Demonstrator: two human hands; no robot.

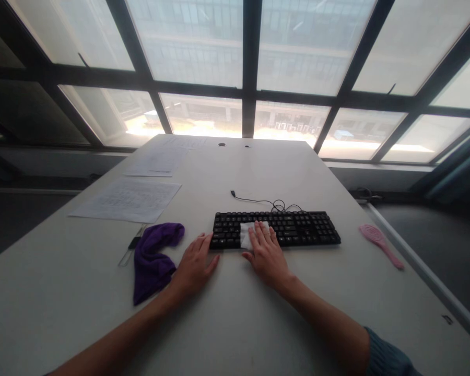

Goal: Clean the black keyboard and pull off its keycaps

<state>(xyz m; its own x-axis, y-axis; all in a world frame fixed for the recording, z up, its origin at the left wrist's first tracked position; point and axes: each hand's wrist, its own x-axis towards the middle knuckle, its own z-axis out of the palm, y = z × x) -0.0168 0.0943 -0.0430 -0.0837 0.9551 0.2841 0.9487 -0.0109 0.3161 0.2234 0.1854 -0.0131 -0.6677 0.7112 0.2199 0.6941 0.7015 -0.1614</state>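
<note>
A black keyboard (pixel 309 230) lies on the white table, its thin cable (pixel 254 200) looped behind it with the plug pointing left. My right hand (pixel 265 250) rests flat on a white tissue (pixel 246 237), fingers stretched forward, pressing it against the keys left of the middle. Part of the tissue and some keys are hidden beneath these fingers. At the keyboard's left end is my left hand (pixel 195 263), its fingertips touching the near left corner and its thumb apart on the table. A crumpled purple cloth (pixel 154 261) lies just left of that hand.
Printed sheets of paper (pixel 129 200) are spread on the table's left side. Beside the cloth lies a black binder clip (pixel 133 243). A pink hairbrush (pixel 379 244) lies near the right edge. Large windows (pixel 297 47) rise beyond the table (pixel 274 167).
</note>
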